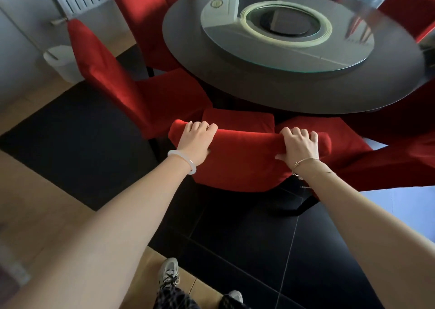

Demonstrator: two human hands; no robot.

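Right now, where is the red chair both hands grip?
Head view, lower centre: the red chair stands at the near edge of the round table, with another red chair to its left.

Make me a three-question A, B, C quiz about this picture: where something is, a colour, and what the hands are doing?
1. Where is the glass turntable? A on the round table B on the floor C on a chair
2. What colour is the nearest chair? A blue B red C green
3. What do the left hand and right hand do? A both grip the chair's top B only one touches it C both hang free
Answers: 1 A, it lies on the dark tabletop; 2 B, its cover is red; 3 A, both curl over its top edge.
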